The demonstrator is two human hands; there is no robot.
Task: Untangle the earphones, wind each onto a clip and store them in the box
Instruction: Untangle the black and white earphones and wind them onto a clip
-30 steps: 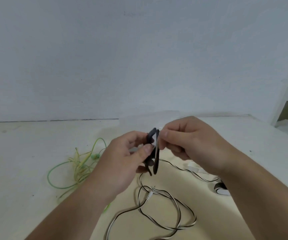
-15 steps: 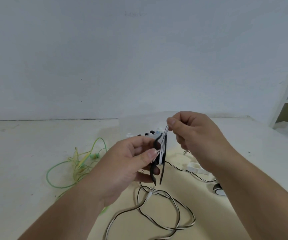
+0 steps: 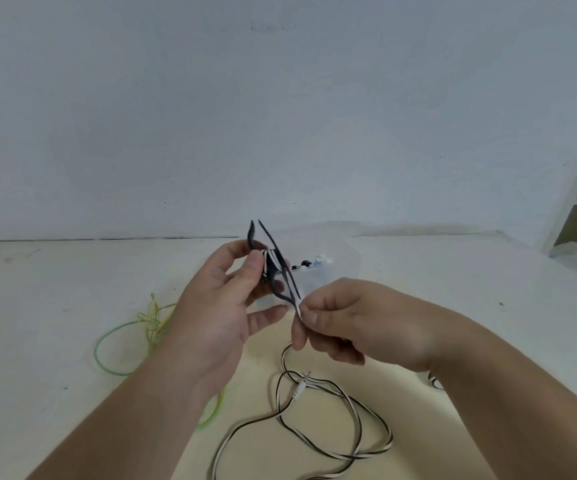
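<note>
The left hand [image 3: 217, 317] clamps its grip on the clip [image 3: 273, 271]; the right hand [image 3: 360, 323] pinches the striped cable [image 3: 296, 306].

This looks like a plain room in a home or a small office rather than a workshop or lab, though nothing settles which. A bare, unmarked white wall [image 3: 280, 116] rises straight behind a pale, slightly scuffed tabletop [image 3: 37, 306] partly covered by a cream sheet [image 3: 315, 424], and a green earphone cable [image 3: 151, 320] lies loose on it. At the right edge stands a white shelf unit [image 3: 574, 188] with what seem to be stacked papers or books, too blurred to identify.
</note>
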